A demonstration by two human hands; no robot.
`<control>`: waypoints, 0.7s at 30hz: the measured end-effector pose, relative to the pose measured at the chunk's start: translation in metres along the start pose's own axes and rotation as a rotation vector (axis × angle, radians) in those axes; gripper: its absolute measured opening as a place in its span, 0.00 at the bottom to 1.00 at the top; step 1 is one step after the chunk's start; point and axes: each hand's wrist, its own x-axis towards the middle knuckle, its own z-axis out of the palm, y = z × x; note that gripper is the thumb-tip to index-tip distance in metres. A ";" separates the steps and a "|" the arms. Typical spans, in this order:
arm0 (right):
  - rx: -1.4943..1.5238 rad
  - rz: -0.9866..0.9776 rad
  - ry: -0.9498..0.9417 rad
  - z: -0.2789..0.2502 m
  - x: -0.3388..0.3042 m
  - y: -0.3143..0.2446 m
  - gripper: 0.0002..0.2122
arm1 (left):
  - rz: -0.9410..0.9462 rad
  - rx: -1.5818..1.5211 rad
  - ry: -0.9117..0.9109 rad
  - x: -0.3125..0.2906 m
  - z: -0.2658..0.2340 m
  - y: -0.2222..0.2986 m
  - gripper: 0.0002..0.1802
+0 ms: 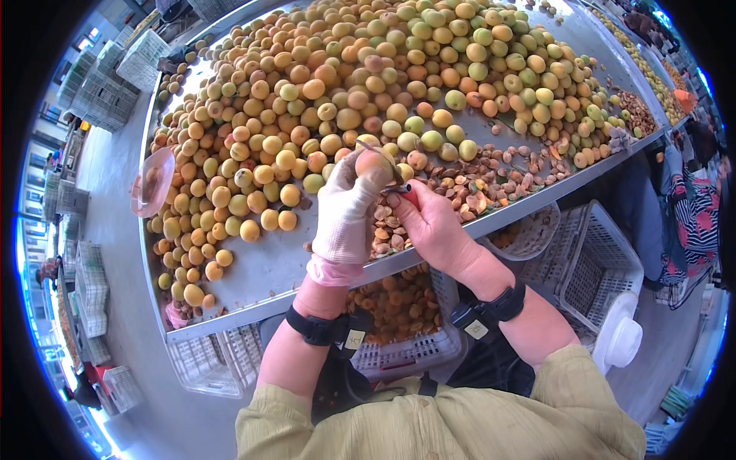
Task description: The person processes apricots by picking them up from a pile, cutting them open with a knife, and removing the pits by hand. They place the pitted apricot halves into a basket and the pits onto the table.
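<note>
My left hand (345,211), in a whitish glove with a pink cuff beneath, is closed around an apricot (373,165) above the near edge of a metal table. My bare right hand (438,230) grips a small tool with a red and black handle (412,193). Its thin, curved blade seems to lie along the apricot's right side; exactly how deep it sits, I cannot tell. Just right of my hands are brown apricot pits (464,184) with scraps of flesh among them. Whole apricots (337,92), yellow, orange and greenish, are heaped beyond.
The table's raised metal rim (529,205) runs in front of me. Below it stands a crate of apricot halves (395,307), with a round basket (529,234) and an empty plastic crate (602,261) to the right. A pink translucent scoop-like container (153,182) rests at the left rim.
</note>
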 end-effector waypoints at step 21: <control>-0.202 -0.039 0.090 0.015 -0.005 -0.003 0.12 | -0.183 -0.375 0.029 0.001 0.004 -0.006 0.35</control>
